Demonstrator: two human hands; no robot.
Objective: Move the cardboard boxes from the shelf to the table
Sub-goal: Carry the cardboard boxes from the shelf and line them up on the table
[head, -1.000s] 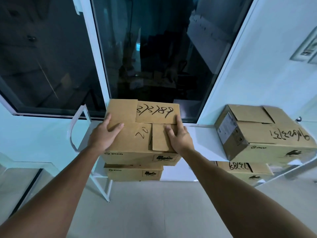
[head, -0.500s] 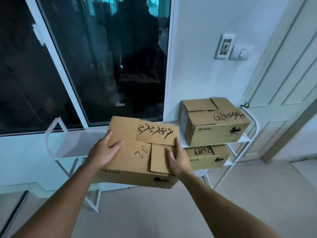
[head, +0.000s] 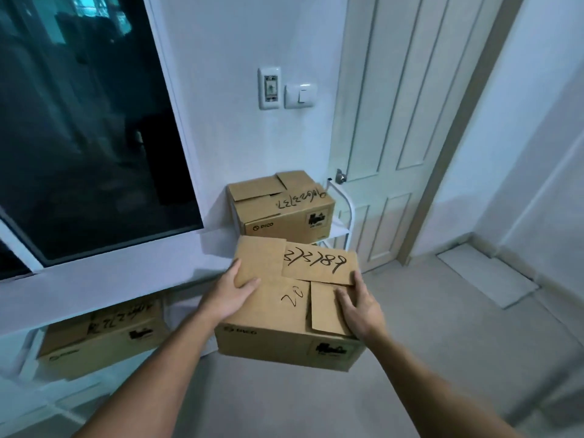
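The carried box [head: 284,308] is held in the air in front of the shelf [head: 104,279], clear of it, and no desk is in view. The likeliest trouble is a slip: the loose top flaps give the hands little firm edge, and if the load tips toward the near corner it could slide out. A swing to the right might also clip the box [head: 281,207] on the shelf's top tier or the door [head: 404,121]. The left hand [head: 229,295] lies spread on the lid's left edge; the right hand [head: 358,306] presses flat on the right flap. Whether any fingers curl underneath, probably not, cannot be told. Another box [head: 101,338] sits on the lower tier.
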